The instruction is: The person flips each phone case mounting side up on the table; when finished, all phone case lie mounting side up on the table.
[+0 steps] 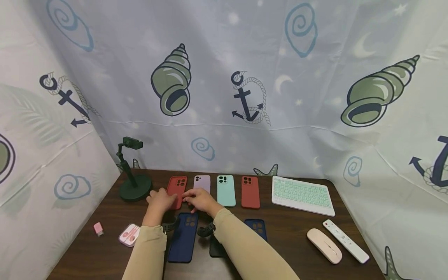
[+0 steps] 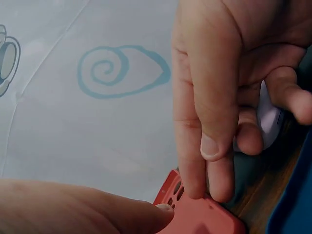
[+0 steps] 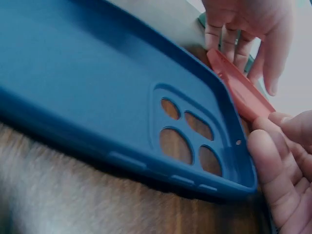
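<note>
A red phone case (image 1: 177, 182) lies at the back of the table, to the right of a green stand. My left hand (image 1: 161, 201) touches its left side, and in the left wrist view the thumb is over the red case (image 2: 200, 217) near the camera holes. My right hand (image 1: 203, 200) touches its right edge with extended fingers, seen in the right wrist view beside the red case (image 3: 243, 90). A dark blue phone case (image 1: 183, 239) lies between my forearms. A lilac phone case (image 1: 203, 182) is partly covered by my right hand.
A mint phone case (image 1: 226, 190) and another red one (image 1: 250, 192) continue the back row. Black (image 1: 216, 249) and blue (image 1: 257, 225) cases are partly hidden by my right arm. Around them are a keyboard (image 1: 302, 195), mouse (image 1: 324, 245), remote (image 1: 346, 241), earphone box (image 1: 129, 234) and green stand (image 1: 135, 188).
</note>
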Demonstrator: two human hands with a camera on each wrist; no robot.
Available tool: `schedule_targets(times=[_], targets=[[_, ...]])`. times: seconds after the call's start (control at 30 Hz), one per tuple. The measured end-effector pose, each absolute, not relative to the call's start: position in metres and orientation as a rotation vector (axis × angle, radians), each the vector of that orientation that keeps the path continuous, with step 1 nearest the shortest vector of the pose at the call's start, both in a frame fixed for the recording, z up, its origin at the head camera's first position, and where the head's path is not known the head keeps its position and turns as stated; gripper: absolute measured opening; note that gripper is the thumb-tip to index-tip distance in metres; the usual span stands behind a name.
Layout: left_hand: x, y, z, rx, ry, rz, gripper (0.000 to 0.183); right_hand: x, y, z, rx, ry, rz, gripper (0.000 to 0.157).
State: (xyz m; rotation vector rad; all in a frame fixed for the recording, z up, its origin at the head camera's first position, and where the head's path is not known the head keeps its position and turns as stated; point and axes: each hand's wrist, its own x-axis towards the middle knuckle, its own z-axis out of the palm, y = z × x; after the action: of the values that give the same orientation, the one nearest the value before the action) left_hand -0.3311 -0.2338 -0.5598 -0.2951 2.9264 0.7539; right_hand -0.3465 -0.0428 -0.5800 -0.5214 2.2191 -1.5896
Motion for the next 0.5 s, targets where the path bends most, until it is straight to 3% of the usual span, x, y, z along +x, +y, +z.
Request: schedule_targets(times=[0.33,0.5], targets=[[-0.328,-0.227,-0.558,-0.351,2.975,0.749,0.069,-0.351,-0.037,-0.578,-0.509,2.107,-1.756,0.028],[-0.329,-0.221,-0.553,-0.343,3.123,1.032,0.056,-0.347,-0.031,-0.559,-0.438,2.08,-1.857,0.024]])
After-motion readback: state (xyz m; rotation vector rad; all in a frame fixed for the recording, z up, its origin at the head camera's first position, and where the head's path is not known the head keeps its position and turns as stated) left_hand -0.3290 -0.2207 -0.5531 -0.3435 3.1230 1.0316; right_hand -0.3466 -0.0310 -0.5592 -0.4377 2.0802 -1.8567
